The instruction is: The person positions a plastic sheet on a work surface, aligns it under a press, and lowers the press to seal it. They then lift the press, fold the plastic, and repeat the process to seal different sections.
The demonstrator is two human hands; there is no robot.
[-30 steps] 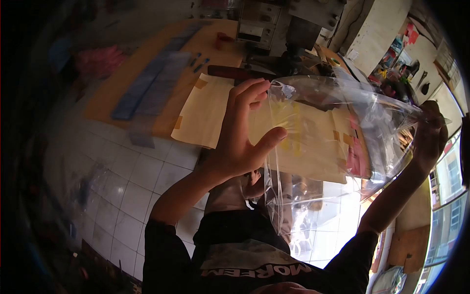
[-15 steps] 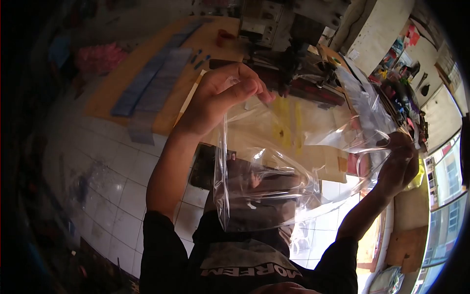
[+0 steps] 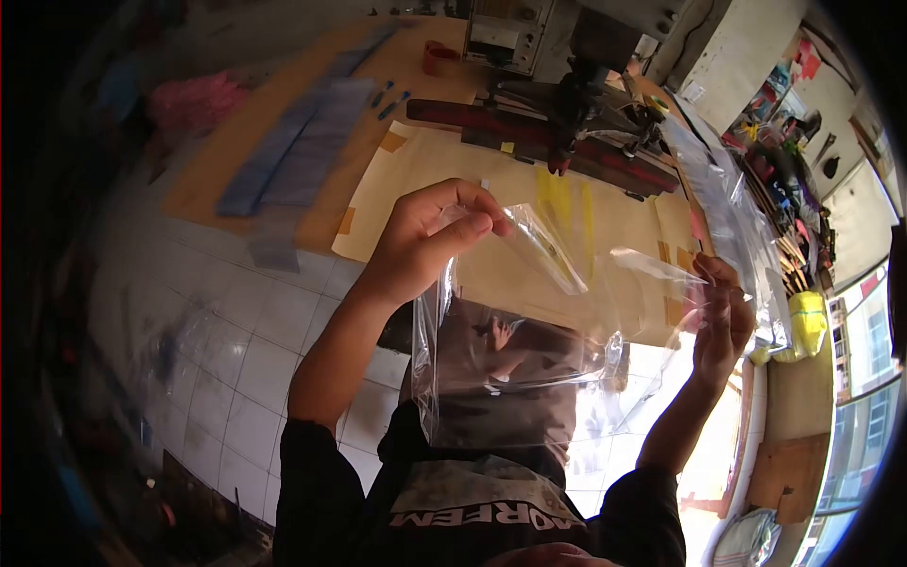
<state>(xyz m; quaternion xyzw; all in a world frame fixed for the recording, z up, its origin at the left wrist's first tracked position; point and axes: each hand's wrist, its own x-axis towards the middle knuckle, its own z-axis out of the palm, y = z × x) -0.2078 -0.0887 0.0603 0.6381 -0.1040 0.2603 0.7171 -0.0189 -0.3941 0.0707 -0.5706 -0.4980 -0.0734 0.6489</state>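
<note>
A clear, shiny plastic sheet (image 3: 515, 383) hangs between my two hands, in front of my lap and the near edge of the work table. My left hand (image 3: 435, 236) pinches its upper left part between thumb and fingers. At the other side my right hand (image 3: 723, 317) is closed on the sheet's right edge. Folds and reflections run along the top and left side of the plastic, and my dark clothes show through it. Behind it lies tan paper (image 3: 406, 180) taped onto the table, with yellow strips (image 3: 567, 203) on it.
Beyond the paper stands a machine (image 3: 567, 123) with a long dark and red bar. Blue translucent strips (image 3: 293, 161) lie on the table's left, near a red tape roll (image 3: 439, 59). More clear plastic (image 3: 723, 203) is piled at the right, beside a yellow bag (image 3: 805, 326).
My right hand has come inward to the left and slightly down, bringing the sheet's right edge closer. My left hand sits lower in view, still pinching the plastic. The sheet hangs slacker.
</note>
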